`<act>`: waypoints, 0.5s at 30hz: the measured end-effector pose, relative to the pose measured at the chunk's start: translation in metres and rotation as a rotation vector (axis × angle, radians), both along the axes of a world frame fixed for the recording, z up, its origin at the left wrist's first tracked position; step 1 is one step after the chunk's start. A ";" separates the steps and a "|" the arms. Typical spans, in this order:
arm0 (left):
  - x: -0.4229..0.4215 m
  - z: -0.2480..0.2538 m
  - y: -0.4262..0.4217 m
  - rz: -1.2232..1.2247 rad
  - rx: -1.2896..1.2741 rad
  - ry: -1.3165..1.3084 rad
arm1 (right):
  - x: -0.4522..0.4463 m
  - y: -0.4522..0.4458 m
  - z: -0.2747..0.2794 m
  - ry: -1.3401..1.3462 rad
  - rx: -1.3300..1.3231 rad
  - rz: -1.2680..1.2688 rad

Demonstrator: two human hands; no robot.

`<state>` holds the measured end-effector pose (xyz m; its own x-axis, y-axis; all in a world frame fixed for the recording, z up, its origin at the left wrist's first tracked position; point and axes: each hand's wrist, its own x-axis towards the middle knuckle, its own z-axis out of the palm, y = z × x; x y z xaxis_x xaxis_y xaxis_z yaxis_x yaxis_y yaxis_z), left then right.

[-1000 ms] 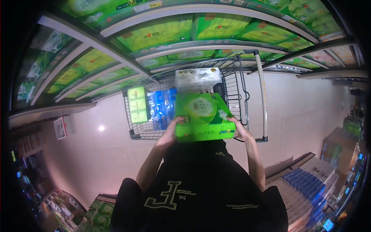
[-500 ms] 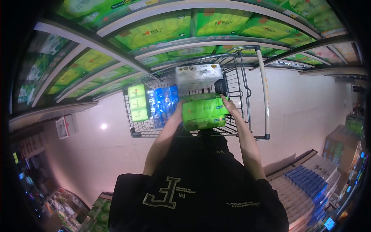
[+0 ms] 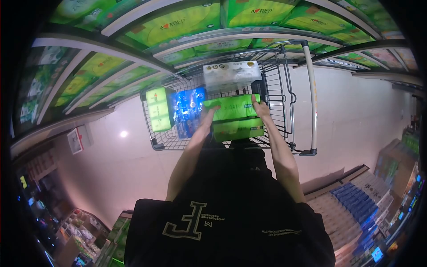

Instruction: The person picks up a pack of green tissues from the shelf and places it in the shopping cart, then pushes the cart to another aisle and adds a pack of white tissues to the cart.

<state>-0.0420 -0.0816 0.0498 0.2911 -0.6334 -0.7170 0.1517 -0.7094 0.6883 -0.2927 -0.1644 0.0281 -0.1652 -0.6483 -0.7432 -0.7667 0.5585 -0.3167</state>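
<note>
A green tissue pack point(image 3: 235, 116) sits low inside the near side of the shopping cart point(image 3: 171, 144). My left hand point(image 3: 208, 118) grips its left side and my right hand point(image 3: 260, 108) grips its right side, thumb near the top edge. Just left of it lies a blue pack point(image 3: 188, 111) in shiny wrap, and beyond that a light green pack point(image 3: 158, 109) stands at the cart's left end. Behind the held pack is a white and grey pack point(image 3: 232, 76). The undersides of both hands' grips are hidden.
Shelves point(image 3: 187, 42) full of green packs run along the cart's far side. The cart's handle point(image 3: 311, 98) is at the right. Stacked white and blue packs point(image 3: 356, 204) stand at the lower right. A white and red box point(image 3: 75, 140) is on the floor at left.
The green pack has gone from above the cart down into it and tilted, its printed top turning away and its side facing me. Both hands have moved with it. The cart sits slightly higher in view.
</note>
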 end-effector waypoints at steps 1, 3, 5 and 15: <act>-0.003 0.006 0.002 -0.066 -0.013 -0.080 | -0.006 -0.003 -0.003 -0.034 0.034 -0.004; -0.003 -0.013 0.004 -0.203 -0.057 -0.092 | -0.012 -0.003 -0.013 -0.060 0.014 -0.084; -0.012 -0.006 0.003 -0.298 0.074 -0.292 | -0.015 -0.008 -0.029 -0.096 0.008 -0.102; 0.009 0.012 -0.007 -0.160 0.004 -0.372 | 0.013 0.020 0.023 -0.192 -0.067 -0.200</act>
<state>-0.0331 -0.0884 0.0621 0.4292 -0.6888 -0.5843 -0.2192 -0.7070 0.6724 -0.2801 -0.1443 0.0515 -0.1552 -0.6658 -0.7298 -0.5661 0.6654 -0.4866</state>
